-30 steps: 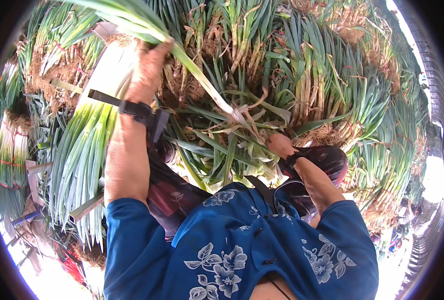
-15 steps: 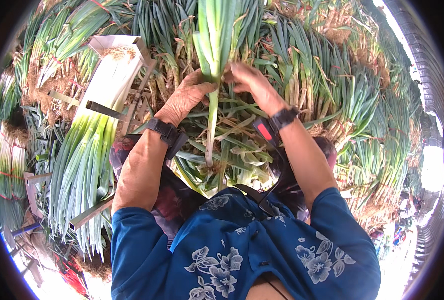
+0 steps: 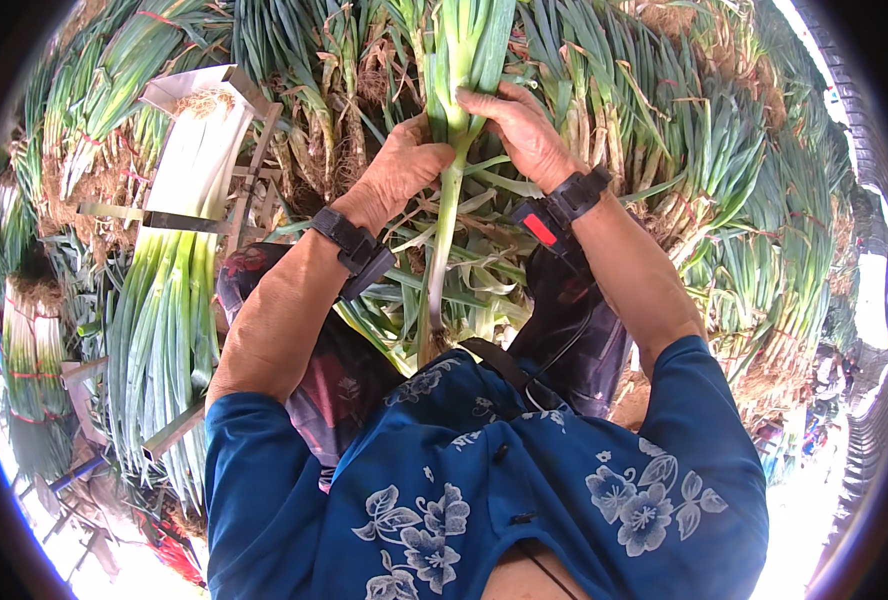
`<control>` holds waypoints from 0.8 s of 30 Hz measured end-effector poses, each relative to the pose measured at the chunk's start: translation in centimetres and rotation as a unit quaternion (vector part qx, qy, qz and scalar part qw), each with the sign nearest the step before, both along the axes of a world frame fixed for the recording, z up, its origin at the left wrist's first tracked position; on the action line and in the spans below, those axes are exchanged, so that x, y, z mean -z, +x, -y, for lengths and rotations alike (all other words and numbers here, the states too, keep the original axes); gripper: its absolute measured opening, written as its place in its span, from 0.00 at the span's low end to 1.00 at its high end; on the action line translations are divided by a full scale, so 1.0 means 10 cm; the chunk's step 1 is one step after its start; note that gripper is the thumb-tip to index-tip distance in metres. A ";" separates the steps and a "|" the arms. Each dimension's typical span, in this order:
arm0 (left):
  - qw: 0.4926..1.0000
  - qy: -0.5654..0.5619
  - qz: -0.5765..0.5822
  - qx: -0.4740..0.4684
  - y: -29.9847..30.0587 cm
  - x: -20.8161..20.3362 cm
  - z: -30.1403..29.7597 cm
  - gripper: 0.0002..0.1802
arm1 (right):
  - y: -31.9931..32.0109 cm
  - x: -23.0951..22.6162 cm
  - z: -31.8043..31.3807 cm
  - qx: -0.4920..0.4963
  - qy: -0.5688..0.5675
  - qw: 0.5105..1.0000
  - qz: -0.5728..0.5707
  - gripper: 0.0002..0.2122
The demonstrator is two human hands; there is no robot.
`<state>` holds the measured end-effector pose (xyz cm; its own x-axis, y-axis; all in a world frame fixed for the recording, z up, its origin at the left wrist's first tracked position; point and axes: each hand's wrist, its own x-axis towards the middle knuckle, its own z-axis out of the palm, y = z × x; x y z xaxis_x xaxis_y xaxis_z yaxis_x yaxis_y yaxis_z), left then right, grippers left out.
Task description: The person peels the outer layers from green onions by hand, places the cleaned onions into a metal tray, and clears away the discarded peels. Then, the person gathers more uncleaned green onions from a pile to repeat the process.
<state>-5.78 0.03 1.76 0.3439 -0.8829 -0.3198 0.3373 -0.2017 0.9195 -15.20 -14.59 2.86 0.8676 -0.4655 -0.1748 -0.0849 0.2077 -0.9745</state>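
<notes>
A green onion [image 3: 441, 265] was held, root end toward the blue shirt [image 3: 554, 500].
The left hand [image 3: 402, 172] had its fingers closed around the stalk; the right hand [image 3: 532, 142] pinched the leaves [image 3: 464, 45], fingers partly hidden.

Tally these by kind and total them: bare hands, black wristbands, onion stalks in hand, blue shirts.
Bare hands: 2 (left hand, right hand)
Black wristbands: 2 (left wristband, right wristband)
Long green onion stalk in hand: 1
Blue flowered shirt: 1
Total: 6
</notes>
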 end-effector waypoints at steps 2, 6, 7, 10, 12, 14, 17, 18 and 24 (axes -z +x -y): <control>1.000 0.000 0.010 -0.028 -0.03 -0.07 0.06 0.18 | 0.03 0.01 0.03 0.010 0.027 0.998 0.047 0.13; 0.994 -0.031 -0.084 -0.060 0.06 -0.07 0.14 0.16 | 0.07 0.01 0.15 0.013 0.077 0.987 0.142 0.14; 0.995 -0.028 -0.081 -0.058 0.10 -0.08 0.13 0.16 | 0.06 0.00 0.18 -0.002 0.102 0.982 0.161 0.15; 0.979 0.027 -0.203 -0.004 0.02 -0.16 0.16 0.15 | 0.02 0.02 0.29 -0.011 0.132 0.977 0.169 0.15; 0.977 0.025 -0.213 -0.016 -0.09 -0.19 0.14 0.15 | -0.03 -0.07 0.29 -0.023 0.162 0.971 0.176 0.13; 0.966 0.020 -0.256 -0.037 -0.14 -0.15 0.14 0.15 | -0.05 -0.07 0.29 -0.030 0.185 0.964 0.187 0.13; 0.975 0.086 -0.206 0.001 -0.15 0.02 0.14 0.15 | -0.03 -0.07 0.34 -0.039 0.217 0.952 0.215 0.15; 0.979 0.068 -0.187 0.033 -0.20 0.15 0.12 0.15 | -0.04 -0.07 0.41 -0.050 0.241 0.940 0.237 0.16; 0.772 0.300 0.386 0.407 -0.26 1.16 -0.56 0.17 | -0.26 -0.27 0.74 0.034 0.252 0.920 0.299 0.17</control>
<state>-8.39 5.58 -9.84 0.0456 -0.6800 -0.7318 -0.7263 -0.5256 0.4430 -17.78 -22.01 5.52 0.8510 -0.5123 0.1157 0.4645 0.6313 -0.6210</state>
